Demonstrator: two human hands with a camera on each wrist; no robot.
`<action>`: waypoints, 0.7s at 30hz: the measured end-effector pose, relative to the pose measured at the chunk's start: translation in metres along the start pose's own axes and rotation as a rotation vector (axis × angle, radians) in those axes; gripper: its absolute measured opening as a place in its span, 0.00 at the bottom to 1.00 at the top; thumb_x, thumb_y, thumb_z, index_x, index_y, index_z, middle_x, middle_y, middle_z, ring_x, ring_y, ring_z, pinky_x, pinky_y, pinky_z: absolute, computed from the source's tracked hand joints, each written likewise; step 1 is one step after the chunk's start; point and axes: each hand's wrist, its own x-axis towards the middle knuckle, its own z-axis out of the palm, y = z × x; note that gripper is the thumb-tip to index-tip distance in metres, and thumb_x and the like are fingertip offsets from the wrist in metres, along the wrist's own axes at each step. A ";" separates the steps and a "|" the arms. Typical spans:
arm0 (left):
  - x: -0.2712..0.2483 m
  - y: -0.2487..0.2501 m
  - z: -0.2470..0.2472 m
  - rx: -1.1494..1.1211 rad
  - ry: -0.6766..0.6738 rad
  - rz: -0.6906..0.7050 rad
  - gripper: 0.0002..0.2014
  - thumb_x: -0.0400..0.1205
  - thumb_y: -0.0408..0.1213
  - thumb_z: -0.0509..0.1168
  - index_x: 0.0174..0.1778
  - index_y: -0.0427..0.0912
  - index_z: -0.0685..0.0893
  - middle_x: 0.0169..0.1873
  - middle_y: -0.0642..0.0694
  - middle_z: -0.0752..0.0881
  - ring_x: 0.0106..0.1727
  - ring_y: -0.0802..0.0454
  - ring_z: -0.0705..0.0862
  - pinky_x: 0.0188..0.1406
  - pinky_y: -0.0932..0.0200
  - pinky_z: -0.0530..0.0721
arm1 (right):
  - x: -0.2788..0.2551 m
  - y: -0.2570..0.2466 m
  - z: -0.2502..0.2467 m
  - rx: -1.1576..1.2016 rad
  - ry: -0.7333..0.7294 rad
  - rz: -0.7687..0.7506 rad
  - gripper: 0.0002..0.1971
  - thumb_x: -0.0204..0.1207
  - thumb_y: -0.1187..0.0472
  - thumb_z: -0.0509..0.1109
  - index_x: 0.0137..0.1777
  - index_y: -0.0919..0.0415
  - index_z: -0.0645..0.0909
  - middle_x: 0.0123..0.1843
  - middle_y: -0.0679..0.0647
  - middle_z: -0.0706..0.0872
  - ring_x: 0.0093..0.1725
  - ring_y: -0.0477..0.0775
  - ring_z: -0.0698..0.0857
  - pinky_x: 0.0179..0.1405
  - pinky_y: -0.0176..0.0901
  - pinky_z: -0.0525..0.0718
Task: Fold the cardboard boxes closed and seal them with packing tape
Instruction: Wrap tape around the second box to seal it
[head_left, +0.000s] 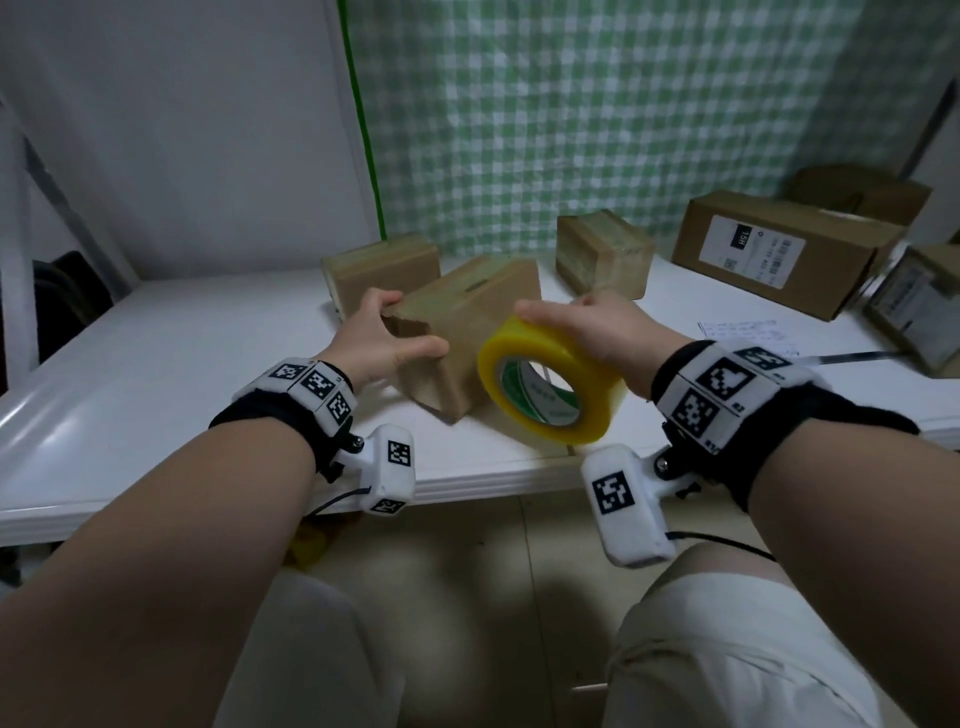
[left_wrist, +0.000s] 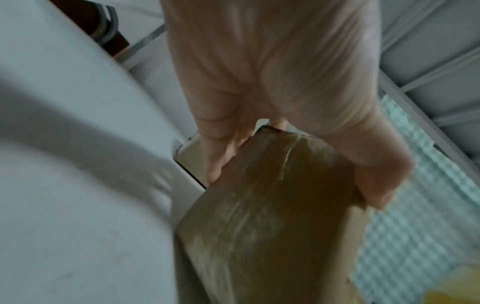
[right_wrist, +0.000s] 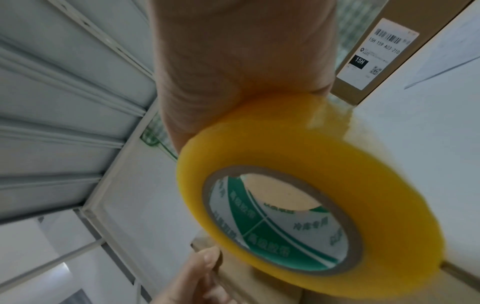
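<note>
A small brown cardboard box (head_left: 467, 322) sits tilted on the white table (head_left: 156, 384), near the front edge. My left hand (head_left: 384, 332) grips its near left end, thumb on the front face and fingers over the top; the left wrist view shows the box (left_wrist: 259, 216) with glossy tape on it. My right hand (head_left: 587, 327) holds a yellow roll of packing tape (head_left: 550, 384) just right of the box, its green-printed core (right_wrist: 280, 222) facing me. A stretch of tape seems to run from the roll toward the box.
Two more small taped boxes (head_left: 384, 270) (head_left: 602, 254) stand behind. A larger box with a white shipping label (head_left: 779, 249) and other cartons (head_left: 919, 306) fill the right side. A paper sheet (head_left: 743, 332) lies near them. A green checked curtain (head_left: 623, 104) hangs behind.
</note>
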 end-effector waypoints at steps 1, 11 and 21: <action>-0.001 0.002 0.001 -0.093 -0.041 -0.063 0.36 0.66 0.50 0.78 0.67 0.49 0.70 0.61 0.46 0.78 0.58 0.47 0.81 0.54 0.50 0.85 | 0.001 -0.007 -0.001 0.044 0.006 -0.008 0.29 0.63 0.32 0.73 0.47 0.60 0.84 0.44 0.54 0.87 0.43 0.54 0.86 0.38 0.44 0.80; -0.007 -0.010 -0.005 -0.111 -0.009 -0.017 0.29 0.71 0.63 0.68 0.63 0.51 0.80 0.63 0.46 0.81 0.62 0.48 0.81 0.67 0.43 0.79 | 0.013 -0.058 0.007 0.231 0.010 -0.094 0.37 0.55 0.39 0.82 0.58 0.63 0.83 0.53 0.56 0.89 0.47 0.53 0.88 0.40 0.43 0.84; -0.010 -0.014 0.001 0.174 -0.102 0.062 0.67 0.58 0.52 0.79 0.83 0.44 0.38 0.82 0.48 0.44 0.82 0.48 0.53 0.80 0.51 0.59 | 0.027 -0.085 0.030 0.195 0.193 -0.128 0.25 0.76 0.52 0.69 0.64 0.73 0.80 0.64 0.69 0.83 0.62 0.69 0.82 0.60 0.64 0.82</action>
